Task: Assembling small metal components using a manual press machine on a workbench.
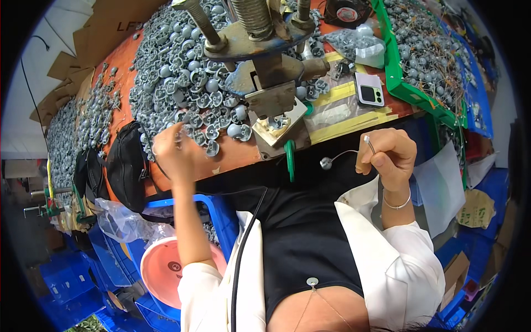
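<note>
Two hands raised at the edge of an orange counter (232,157) heaped with small grey parts.

The left hand (170,150) is lifted on an upright forearm, its grip bunched at the edge of the heap of grey parts (182,77); it is blurred, so whether it pinches one cannot be told. The right hand (390,155) is held up with the wrist bent, thumb and fingers pinched together on a thin wire (345,152). The wire runs roughly level, its long axis pointing from the fingers toward the left hand, and ends in a small grey cap (326,162) hanging free just below the counter edge, in front of a metal press (271,105).
</note>
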The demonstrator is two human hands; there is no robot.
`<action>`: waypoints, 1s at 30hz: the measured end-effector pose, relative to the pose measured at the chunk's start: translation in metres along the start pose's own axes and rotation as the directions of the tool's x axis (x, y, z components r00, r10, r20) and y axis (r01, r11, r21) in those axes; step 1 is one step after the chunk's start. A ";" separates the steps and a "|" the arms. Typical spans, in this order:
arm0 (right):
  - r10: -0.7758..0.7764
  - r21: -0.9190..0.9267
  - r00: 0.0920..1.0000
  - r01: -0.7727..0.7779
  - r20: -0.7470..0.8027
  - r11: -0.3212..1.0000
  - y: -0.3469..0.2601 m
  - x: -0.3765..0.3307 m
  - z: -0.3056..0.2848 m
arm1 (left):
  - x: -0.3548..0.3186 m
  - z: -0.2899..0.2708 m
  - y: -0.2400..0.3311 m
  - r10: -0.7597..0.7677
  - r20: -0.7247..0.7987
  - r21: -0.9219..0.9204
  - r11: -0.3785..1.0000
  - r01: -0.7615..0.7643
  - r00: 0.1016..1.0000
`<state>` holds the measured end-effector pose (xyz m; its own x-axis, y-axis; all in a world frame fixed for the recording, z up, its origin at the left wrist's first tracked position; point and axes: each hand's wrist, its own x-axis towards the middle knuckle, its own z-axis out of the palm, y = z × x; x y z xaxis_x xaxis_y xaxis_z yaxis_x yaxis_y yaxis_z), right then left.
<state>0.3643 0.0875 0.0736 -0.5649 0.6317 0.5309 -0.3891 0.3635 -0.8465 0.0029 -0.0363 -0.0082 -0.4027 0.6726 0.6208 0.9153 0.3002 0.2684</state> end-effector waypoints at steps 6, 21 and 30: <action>0.050 -0.021 0.999 -0.050 -0.006 0.999 0.009 0.000 0.013 | -0.004 0.000 -0.055 -0.110 0.346 0.461 0.885 -0.066 0.932; 0.030 -0.374 0.984 0.037 0.173 0.927 0.038 0.007 0.021 | 0.026 0.019 -0.030 -0.009 -0.102 0.016 1.000 0.010 0.995; 0.373 -0.165 0.925 -0.358 0.073 0.919 0.073 0.004 0.068 | -0.013 0.032 0.074 -0.226 0.656 -0.720 -0.473 0.508 0.720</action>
<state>0.2844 0.0705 0.0171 -0.7211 0.6695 0.1783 -0.0357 0.2211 -0.9746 0.0756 -0.0012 -0.0199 -0.5005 0.8604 -0.0964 -0.6329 -0.2876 0.7189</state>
